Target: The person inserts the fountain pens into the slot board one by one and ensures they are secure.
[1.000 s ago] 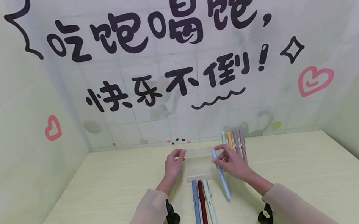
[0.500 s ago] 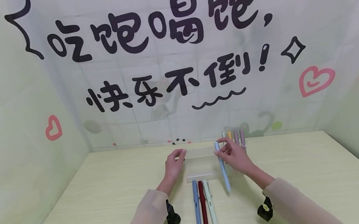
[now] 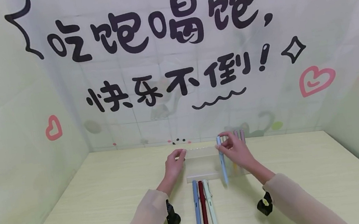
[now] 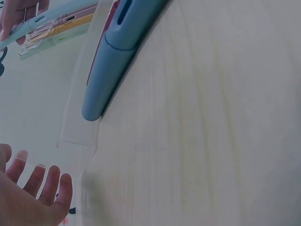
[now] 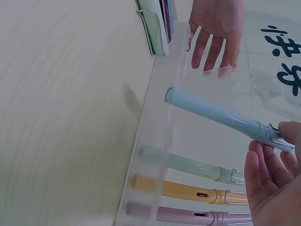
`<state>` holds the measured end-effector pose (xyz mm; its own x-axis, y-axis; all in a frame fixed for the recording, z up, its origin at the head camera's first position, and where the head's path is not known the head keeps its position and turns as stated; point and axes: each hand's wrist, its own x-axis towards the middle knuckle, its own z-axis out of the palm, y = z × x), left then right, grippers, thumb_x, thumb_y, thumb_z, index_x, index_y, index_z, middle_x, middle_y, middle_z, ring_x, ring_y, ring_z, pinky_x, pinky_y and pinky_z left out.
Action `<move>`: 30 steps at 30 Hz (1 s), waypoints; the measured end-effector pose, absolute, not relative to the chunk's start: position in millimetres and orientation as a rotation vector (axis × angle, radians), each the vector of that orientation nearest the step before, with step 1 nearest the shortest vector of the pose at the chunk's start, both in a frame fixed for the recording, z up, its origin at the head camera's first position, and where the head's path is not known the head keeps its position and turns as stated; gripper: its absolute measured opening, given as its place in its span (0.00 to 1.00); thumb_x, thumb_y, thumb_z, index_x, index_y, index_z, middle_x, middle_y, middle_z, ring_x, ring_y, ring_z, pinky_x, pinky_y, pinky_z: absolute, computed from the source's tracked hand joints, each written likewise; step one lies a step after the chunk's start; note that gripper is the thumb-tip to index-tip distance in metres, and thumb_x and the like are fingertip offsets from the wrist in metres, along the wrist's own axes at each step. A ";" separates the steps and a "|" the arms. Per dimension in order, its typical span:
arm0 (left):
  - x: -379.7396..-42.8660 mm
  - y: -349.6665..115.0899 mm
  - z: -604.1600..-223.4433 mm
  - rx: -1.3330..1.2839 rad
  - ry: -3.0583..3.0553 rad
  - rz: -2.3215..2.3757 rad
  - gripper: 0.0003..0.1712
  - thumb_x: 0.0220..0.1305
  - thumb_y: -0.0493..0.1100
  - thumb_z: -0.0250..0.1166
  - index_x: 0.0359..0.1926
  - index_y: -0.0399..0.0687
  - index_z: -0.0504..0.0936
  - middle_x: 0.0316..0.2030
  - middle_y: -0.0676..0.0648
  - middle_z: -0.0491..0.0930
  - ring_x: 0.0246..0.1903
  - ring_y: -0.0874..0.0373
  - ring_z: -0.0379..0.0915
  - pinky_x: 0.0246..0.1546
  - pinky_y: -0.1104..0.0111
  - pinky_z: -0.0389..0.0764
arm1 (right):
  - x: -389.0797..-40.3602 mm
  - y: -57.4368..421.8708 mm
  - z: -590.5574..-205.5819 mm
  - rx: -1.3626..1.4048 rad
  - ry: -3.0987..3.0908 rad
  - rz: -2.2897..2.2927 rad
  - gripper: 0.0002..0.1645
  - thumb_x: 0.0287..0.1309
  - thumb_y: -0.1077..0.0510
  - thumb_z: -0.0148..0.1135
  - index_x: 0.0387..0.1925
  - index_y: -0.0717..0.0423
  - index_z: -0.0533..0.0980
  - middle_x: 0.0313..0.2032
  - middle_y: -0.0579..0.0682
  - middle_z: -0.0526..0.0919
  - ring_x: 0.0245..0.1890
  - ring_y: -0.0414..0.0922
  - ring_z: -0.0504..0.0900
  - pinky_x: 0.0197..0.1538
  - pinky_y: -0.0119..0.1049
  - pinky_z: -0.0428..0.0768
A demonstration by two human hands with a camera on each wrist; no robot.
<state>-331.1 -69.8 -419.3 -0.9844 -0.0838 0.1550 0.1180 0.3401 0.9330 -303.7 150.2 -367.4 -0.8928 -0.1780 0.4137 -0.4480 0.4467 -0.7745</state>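
Note:
My right hand [image 3: 238, 153] pinches a light blue capped pen [image 5: 211, 110] near its clip end. The pen slants over a clear pen stand [image 3: 204, 177], its lower end pointing toward the front rail and apart from it in the right wrist view. At the stand's left end, my left hand [image 3: 174, 164] holds the upper corner between thumb and fingers. Beside the held pen, a pale green pen [image 5: 195, 166], an orange pen [image 5: 181, 189] and purple pens [image 5: 183, 215] lean in the stand, partly covered by my right hand in the head view.
In front of the stand lie a blue pen [image 3: 197, 205], a dark red pen [image 3: 203, 206] and a pale green pen [image 3: 210, 203], side by side on the light wood table [image 3: 111, 213]. A printed cloth wall [image 3: 154, 127] rises close behind.
My right hand has moved the light blue pen up, back and slightly right, turning it more upright, near the pens in the stand. My left hand has stayed at the stand's corner.

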 end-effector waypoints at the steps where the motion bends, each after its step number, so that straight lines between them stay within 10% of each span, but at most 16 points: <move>1: -330.6 -69.7 -418.5 -0.023 -2.428 -1.710 0.18 0.63 0.49 0.52 0.45 0.40 0.76 0.41 0.43 0.75 0.35 0.54 0.73 0.32 0.67 0.74 | -304.1 150.5 -367.0 0.536 -2.431 1.413 0.21 0.54 0.59 0.59 0.49 0.60 0.66 0.27 0.52 0.78 0.27 0.45 0.75 0.30 0.35 0.74; 11: -327.1 -69.1 -414.9 -0.027 -2.424 -1.694 0.18 0.63 0.48 0.52 0.46 0.39 0.76 0.41 0.43 0.75 0.35 0.54 0.72 0.33 0.67 0.74 | -307.4 151.7 -359.7 0.496 -2.423 1.388 0.21 0.55 0.59 0.58 0.50 0.60 0.66 0.29 0.53 0.78 0.29 0.46 0.76 0.35 0.41 0.74; 17: -327.7 -69.5 -416.7 -0.032 -2.429 -1.687 0.19 0.63 0.49 0.52 0.46 0.39 0.76 0.40 0.44 0.75 0.34 0.55 0.72 0.33 0.66 0.74 | -308.8 151.7 -354.9 0.478 -2.408 1.318 0.21 0.55 0.59 0.58 0.50 0.59 0.67 0.28 0.53 0.79 0.29 0.47 0.77 0.60 0.52 0.40; 23: -328.1 -69.5 -416.6 -0.033 -2.433 -1.685 0.19 0.63 0.49 0.52 0.46 0.39 0.76 0.41 0.44 0.75 0.35 0.54 0.72 0.34 0.66 0.74 | -310.5 150.8 -354.6 0.418 -2.401 1.357 0.21 0.55 0.58 0.58 0.50 0.57 0.66 0.30 0.53 0.79 0.29 0.46 0.76 0.39 0.42 0.73; 30: -326.5 -69.4 -415.4 -0.045 -2.429 -1.687 0.19 0.64 0.49 0.52 0.46 0.39 0.76 0.41 0.44 0.75 0.35 0.55 0.73 0.35 0.66 0.74 | -310.6 150.3 -353.8 0.387 -2.365 1.354 0.21 0.55 0.57 0.58 0.50 0.57 0.65 0.30 0.53 0.79 0.29 0.46 0.76 0.27 0.36 0.75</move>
